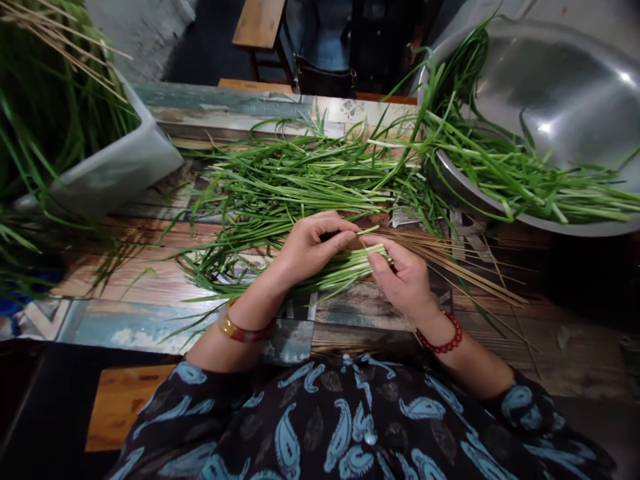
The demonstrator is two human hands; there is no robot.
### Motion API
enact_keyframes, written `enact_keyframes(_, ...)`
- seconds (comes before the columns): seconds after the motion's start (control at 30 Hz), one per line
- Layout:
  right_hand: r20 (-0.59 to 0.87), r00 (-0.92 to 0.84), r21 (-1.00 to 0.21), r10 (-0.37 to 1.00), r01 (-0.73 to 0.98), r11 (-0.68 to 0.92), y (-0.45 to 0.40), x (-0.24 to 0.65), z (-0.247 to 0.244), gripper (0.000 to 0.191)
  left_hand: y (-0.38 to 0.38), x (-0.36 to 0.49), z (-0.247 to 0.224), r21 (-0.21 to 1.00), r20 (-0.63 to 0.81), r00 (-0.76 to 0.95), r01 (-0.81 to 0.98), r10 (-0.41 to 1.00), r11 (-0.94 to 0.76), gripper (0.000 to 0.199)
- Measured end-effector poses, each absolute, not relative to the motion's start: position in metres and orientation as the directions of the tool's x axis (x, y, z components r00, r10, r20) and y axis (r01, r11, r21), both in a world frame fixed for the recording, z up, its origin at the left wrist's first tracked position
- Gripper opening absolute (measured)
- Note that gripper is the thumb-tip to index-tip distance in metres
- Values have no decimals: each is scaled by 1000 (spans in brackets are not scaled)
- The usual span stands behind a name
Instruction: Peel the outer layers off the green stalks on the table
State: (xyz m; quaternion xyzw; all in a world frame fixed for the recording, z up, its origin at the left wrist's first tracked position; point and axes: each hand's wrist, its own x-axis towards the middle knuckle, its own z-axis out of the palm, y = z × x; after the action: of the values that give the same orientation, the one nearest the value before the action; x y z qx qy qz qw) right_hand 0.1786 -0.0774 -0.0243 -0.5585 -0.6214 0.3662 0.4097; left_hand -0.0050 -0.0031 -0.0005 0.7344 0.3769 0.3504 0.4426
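My left hand point(317, 241) is closed in a pinch on a garlic chive stalk point(369, 231), whose pale cut end pokes out past the fingertips. Just to its right, my right hand point(404, 272) has thumb and fingers closed around the pale ends of a small bunch of garlic chives point(345, 269). The leaves of that bunch trail left under my left wrist. Thin bamboo skewers point(465, 272) lie fanned on the table beside and partly behind my right hand; whether a finger grips one is hidden. A larger heap of garlic chives point(300, 180) spreads beyond both hands.
A large steel bowl point(560, 127) at the right holds more chives, some hanging over its rim. At the left stands a white container point(115, 175) packed with chives, skewers point(75, 47) across its top. The table point(165, 230) has a patterned wood-plank surface. A wooden stool point(260, 23) stands beyond.
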Motion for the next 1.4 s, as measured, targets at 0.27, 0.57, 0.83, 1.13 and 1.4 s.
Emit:
enact_keyframes(0.27, 106, 1, -903, 994, 419, 96, -79, 181, -27, 33, -3, -5, 2, 913, 148, 461, 277, 875, -300, 23)
enact_keyframes(0.57, 137, 4, -919, 991, 374, 126, -78, 179, -26, 31, -6, -3, 7, 948, 22, 452, 275, 892, -163, 25)
enact_keyframes(0.83, 132, -15, -915, 991, 383, 127, -78, 180, -27, 30, -7, -1, 7, 960, -16, 454, 255, 891, -112, 28)
enact_keyframes(1.13, 126, -22, -912, 992, 390, 125, -77, 180, -26, 29, -6, -2, 7, 953, 17, 461, 261, 887, -153, 24)
enact_keyframes(1.4, 124, -31, -907, 992, 403, 126, -77, 180, -24, 29, -5, -4, 6, 939, 74, 458, 268, 886, -217, 20)
